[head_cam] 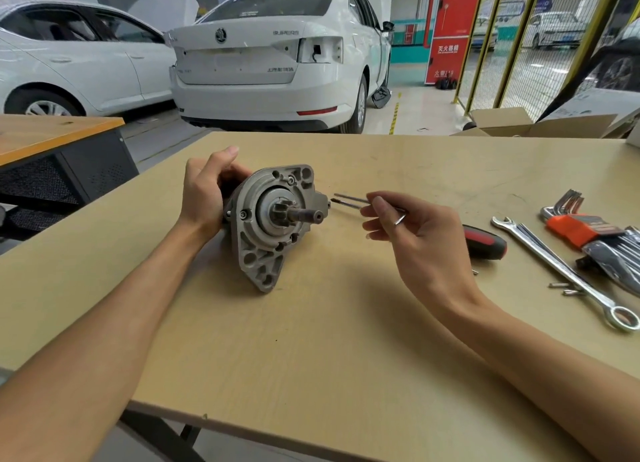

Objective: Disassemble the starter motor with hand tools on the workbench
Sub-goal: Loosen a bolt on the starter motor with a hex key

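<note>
Head view, and we're looking down at the starter motor point(273, 222) lying on its side on the tabletop point(311, 340), nose housing and pinion shaft pointing toward us. Left hand point(204, 191) is wrapped round the motor body from behind, fingers curled over the far side, holding it steady. Right hand point(408, 233) hovers just right of the housing, thumb and fingers pinching an L-shaped key point(367, 203), its long arm aimed at the flange edge, tip close but apart from it.

Now, to do this well, I'd say the tip wants to seat square and full depth in a screw head before any turning; 3 small screws show on the front face, 1 at the top and 1 at the lower left among them. That left grip needs to stay firm, since a round body will try to roll. Pinching the short arm gives little leverage, so a stubborn screw may call for swapping ends.

What we can't see: the motor's rear and solenoid side sit behind the left hand and the housing. The tip's shape is too small to read. A second thin rod seems to lie just above the key, hard to say what. Off right, a red-and-black screwdriver handle point(485, 241) is half hidden by the wrist, beside a combination wrench point(568, 278) and a key set in an orange holder point(575, 226), cut by the frame edge.
</note>
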